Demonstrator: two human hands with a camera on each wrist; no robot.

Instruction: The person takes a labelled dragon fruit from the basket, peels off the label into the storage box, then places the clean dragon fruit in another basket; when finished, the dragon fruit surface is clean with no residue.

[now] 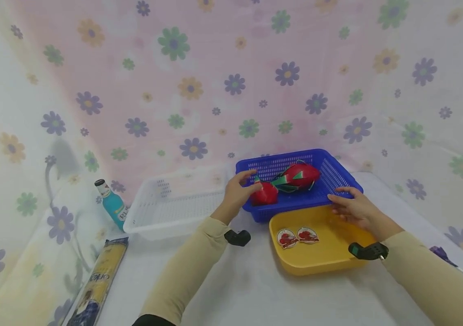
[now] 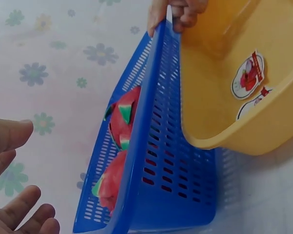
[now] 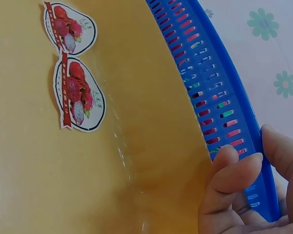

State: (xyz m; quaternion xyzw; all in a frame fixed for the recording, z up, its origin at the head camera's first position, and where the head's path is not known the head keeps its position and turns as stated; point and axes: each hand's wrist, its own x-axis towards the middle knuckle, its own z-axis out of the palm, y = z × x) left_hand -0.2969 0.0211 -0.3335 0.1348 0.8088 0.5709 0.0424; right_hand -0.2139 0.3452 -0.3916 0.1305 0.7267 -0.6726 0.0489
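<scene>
Two red dragon fruits with green scales, one [image 1: 301, 175] at the back and one [image 1: 264, 194] at the near left, lie in a blue perforated basket [image 1: 329, 158]. My left hand [image 1: 237, 194] is over the basket's left end, beside the nearer fruit; in the left wrist view its fingers [image 2: 24, 204] are spread and hold nothing. My right hand [image 1: 357, 209] pinches the basket's near rim [image 3: 256, 141] toward its right end, thumb on one side and fingers on the other. Below it, a yellow tray [image 1: 317, 262] holds two dragon fruit stickers [image 1: 287, 238].
Left of the basket stands a white perforated basket [image 1: 150, 226]. A blue bottle [image 1: 112, 204] leans beside it, and a yellow packet [image 1: 101, 280] lies nearer on the white table. A purple-wrapped item on a white stick [image 1: 443, 254] is at the far right. Flowered cloth hangs behind.
</scene>
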